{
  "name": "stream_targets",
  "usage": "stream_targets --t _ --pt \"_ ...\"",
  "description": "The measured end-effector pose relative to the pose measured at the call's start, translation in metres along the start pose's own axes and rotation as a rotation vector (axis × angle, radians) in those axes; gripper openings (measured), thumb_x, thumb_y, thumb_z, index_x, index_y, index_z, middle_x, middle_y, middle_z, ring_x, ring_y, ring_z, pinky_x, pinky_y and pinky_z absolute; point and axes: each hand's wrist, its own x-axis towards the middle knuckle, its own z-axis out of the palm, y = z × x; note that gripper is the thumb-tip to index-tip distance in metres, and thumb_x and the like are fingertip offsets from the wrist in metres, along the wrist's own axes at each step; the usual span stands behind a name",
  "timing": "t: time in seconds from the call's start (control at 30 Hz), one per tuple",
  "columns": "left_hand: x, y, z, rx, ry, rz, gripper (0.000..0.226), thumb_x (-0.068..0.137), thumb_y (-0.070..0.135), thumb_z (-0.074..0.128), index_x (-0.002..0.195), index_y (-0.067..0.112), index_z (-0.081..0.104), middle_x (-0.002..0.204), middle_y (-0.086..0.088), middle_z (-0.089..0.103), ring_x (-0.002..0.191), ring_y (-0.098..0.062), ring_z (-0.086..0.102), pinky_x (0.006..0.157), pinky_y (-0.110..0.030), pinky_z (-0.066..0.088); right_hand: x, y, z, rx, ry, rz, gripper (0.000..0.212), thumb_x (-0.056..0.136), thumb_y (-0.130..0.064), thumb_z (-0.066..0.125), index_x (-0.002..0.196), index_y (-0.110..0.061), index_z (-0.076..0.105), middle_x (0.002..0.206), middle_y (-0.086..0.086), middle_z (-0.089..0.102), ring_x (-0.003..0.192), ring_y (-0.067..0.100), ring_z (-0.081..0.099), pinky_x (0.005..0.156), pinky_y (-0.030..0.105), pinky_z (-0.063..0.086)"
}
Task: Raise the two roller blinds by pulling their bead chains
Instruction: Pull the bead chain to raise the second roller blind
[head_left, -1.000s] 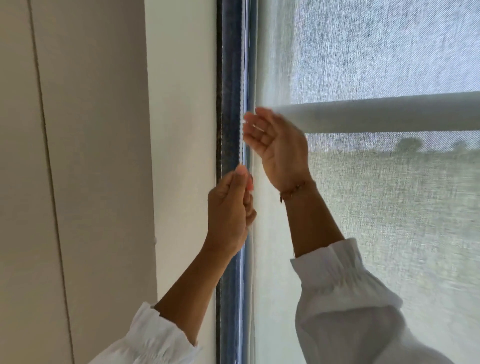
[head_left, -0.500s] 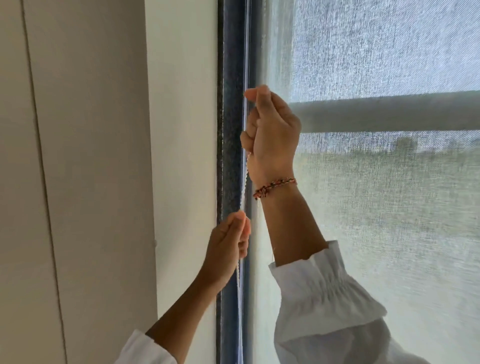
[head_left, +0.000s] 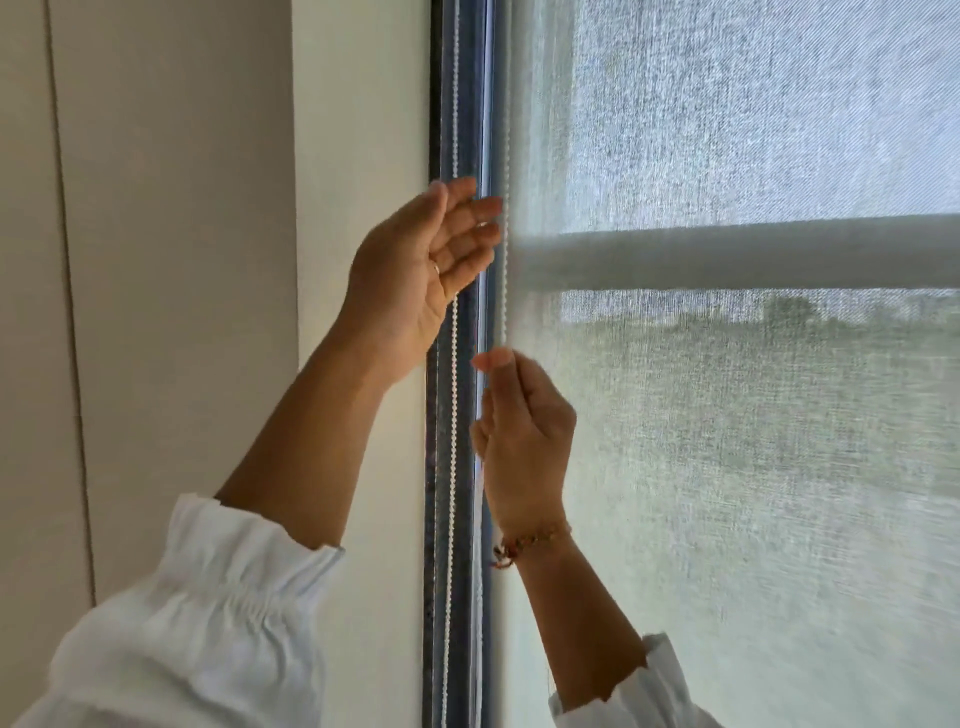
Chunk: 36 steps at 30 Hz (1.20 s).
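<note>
Swapping heights since half a second ago, the left hand is now the upper one, raised beside the dark window frame, while the right hand has dropped below it. Earlier the left hand was low and pinched shut; now its grip is open, palm turned toward the glass, fingers loosely spread and holding nothing, with a thin ring on one finger. The right hand's grip is closed, thumb pressed onto curled fingers around the bead chain, which rises straight from the fist along the blind's left edge. A second run of small round white beads hangs just left of it against the frame, passing behind the open left hand; whether the hand touches it cannot be told.

The roller blind is a sheer, coarse-woven, pale grey fabric, still covering the pane, with blurred greenery showing through. A smooth, pale horizontal bar crosses behind the weave at the level of the left hand. Both sleeves are white, crinkled cloth with gathered cuffs, and a braided reddish bracelet circles the right wrist. The wall to the left is plain, matte cream.
</note>
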Motion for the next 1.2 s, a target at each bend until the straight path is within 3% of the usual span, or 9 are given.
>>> stream_targets --t 0.17,0.33,0.47,0.6,0.77,0.97,1.03,1.1,1.2 --pt "0.007 0.017 0.018 0.033 0.028 -0.054 0.022 0.099 0.023 0.038 0.104 0.01 0.054 0.085 -0.003 0.063 0.067 -0.013 0.062 0.061 -0.025 0.052 -0.023 0.015 -0.001 -0.057 0.014 0.057 0.027 0.092 -0.019 0.049 0.073 -0.029 0.065 0.043 -0.017 0.038 0.042 0.0 0.028 0.046 0.022 0.025" --pt "0.002 0.013 0.036 0.159 0.194 0.072 0.029 0.098 0.021 0.041 0.076 0.013 0.059 0.053 0.005 0.032 0.041 -0.006 0.023 0.037 -0.019 0.017 -0.033 0.018 0.009 -0.11 -0.041 0.029 0.022 0.089 -0.031 0.05 0.074 -0.033 0.066 0.045 -0.016 0.042 0.045 0.002 0.033 0.048 0.022 0.029" --pt "-0.004 0.017 0.04 0.146 0.207 0.205 0.037 0.097 0.024 0.041 0.062 0.018 0.049 0.047 0.007 0.029 0.039 -0.008 0.02 0.036 -0.019 0.016 -0.018 0.012 0.0 0.116 -0.157 0.164 0.028 0.087 -0.033 0.05 0.074 -0.016 0.068 0.047 -0.01 0.042 0.042 0.007 0.037 0.045 0.023 0.034" --pt "-0.013 0.015 0.043 0.114 0.183 0.214 0.039 0.097 0.024 0.04 0.059 0.02 0.043 0.046 0.006 0.026 0.038 -0.009 0.018 0.038 -0.019 0.011 0.012 -0.002 -0.008 0.326 -0.16 0.238 0.044 0.093 -0.036 0.039 0.074 -0.015 0.071 0.065 -0.001 0.07 0.064 0.014 0.067 0.079 0.04 0.051" --pt "-0.042 -0.026 0.034 0.132 0.164 0.17 0.039 0.094 0.025 0.041 0.056 0.023 0.045 0.039 0.011 0.031 0.033 -0.005 0.023 0.033 -0.015 0.019 0.057 -0.037 -0.009 0.392 -0.125 0.151 0.031 0.094 -0.029 0.043 0.09 -0.008 0.066 0.08 0.001 0.075 0.084 0.016 0.069 0.076 0.027 0.053" --pt "-0.099 -0.093 0.014 0.164 0.164 -0.055 0.049 0.096 0.023 0.043 0.049 0.03 0.051 0.038 0.011 0.033 0.034 -0.001 0.025 0.033 -0.012 0.022 0.08 -0.07 0.013 0.351 -0.165 0.164 0.018 0.094 -0.016 0.047 0.093 -0.006 0.061 0.093 0.013 0.066 0.087 0.025 0.068 0.091 0.039 0.052" --pt "-0.117 -0.111 0.008 0.174 0.149 -0.097 0.047 0.096 0.026 0.044 0.05 0.03 0.051 0.04 0.012 0.03 0.035 -0.001 0.022 0.034 -0.013 0.02 0.082 -0.075 0.02 0.347 -0.174 0.18 0.015 0.094 -0.013 0.047 0.092 -0.007 0.06 0.092 0.015 0.065 0.076 0.023 0.068 0.081 0.038 0.057" --pt "-0.13 -0.122 0.002 0.209 0.136 -0.097 0.041 0.091 0.033 0.044 0.051 0.03 0.051 0.042 0.012 0.03 0.037 -0.002 0.022 0.036 -0.014 0.021 0.082 -0.076 0.024 0.305 -0.157 0.2 0.012 0.094 -0.012 0.048 0.093 -0.006 0.059 0.084 0.013 0.064 0.055 0.015 0.063 0.054 0.026 0.055" --pt "-0.139 -0.129 -0.004 0.258 0.106 -0.063 0.037 0.088 0.033 0.042 0.052 0.031 0.052 0.043 0.012 0.034 0.037 -0.003 0.026 0.038 -0.014 0.024 0.078 -0.07 0.028 0.212 -0.081 0.224 0.015 0.093 -0.012 0.05 0.09 -0.006 0.063 0.059 0.004 0.045 0.035 0.005 0.03 0.033 0.016 0.024"
